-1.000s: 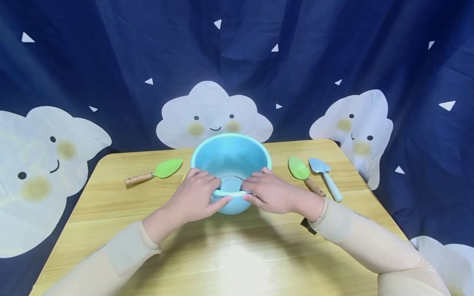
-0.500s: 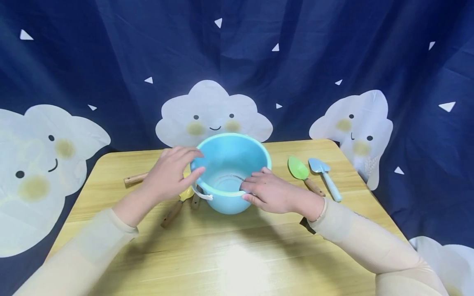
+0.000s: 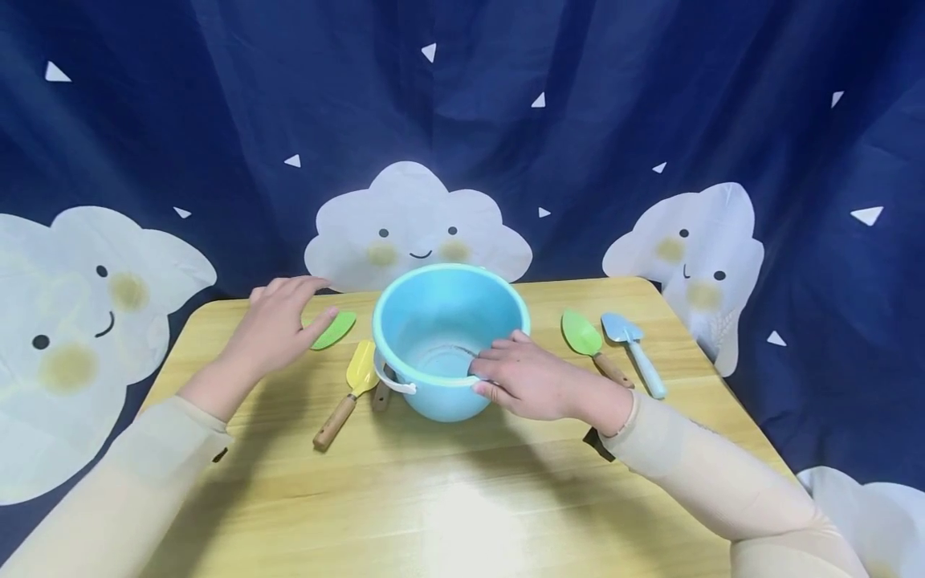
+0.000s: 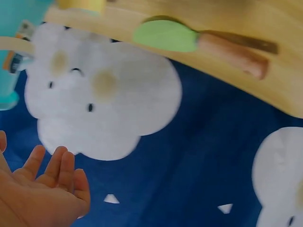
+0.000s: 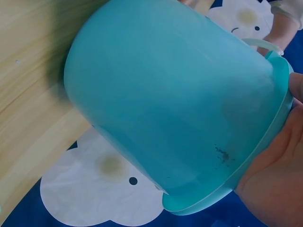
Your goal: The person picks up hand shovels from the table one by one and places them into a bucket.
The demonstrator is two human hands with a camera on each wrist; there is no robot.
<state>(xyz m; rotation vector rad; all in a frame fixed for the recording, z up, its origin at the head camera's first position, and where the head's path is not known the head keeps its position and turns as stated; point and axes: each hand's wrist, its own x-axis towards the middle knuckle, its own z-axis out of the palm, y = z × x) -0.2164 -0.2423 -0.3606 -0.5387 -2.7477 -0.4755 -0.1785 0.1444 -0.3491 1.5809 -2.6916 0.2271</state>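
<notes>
A light blue bucket [image 3: 442, 401] stands upright mid-table, its white handle [image 3: 393, 377] hanging down at the left. My right hand [image 3: 531, 376] grips the near rim, fingers inside and thumb outside; the right wrist view shows the bucket wall [image 5: 165, 94] beside that hand [image 5: 274, 170]. My left hand [image 3: 278, 325] is raised over the table's left side with nothing in it, fingers spread loosely. Beneath it lies a green trowel [image 3: 336, 329], whose wooden handle [image 4: 232, 54] shows in the left wrist view. Between hand and bucket is a yellow trowel [image 3: 360, 368].
A wooden handle [image 3: 381, 395] pokes out beside the bucket's left side, the rest hidden. To the right lie another green trowel [image 3: 581, 333] and a blue trowel [image 3: 645, 368]. A dark blue curtain [image 3: 477, 96] with clouds hangs behind the table [image 3: 347, 506].
My left hand has let go of the bucket rim and moved left over the green trowel, uncovering the yellow trowel and white handle. The right hand stays on the rim.
</notes>
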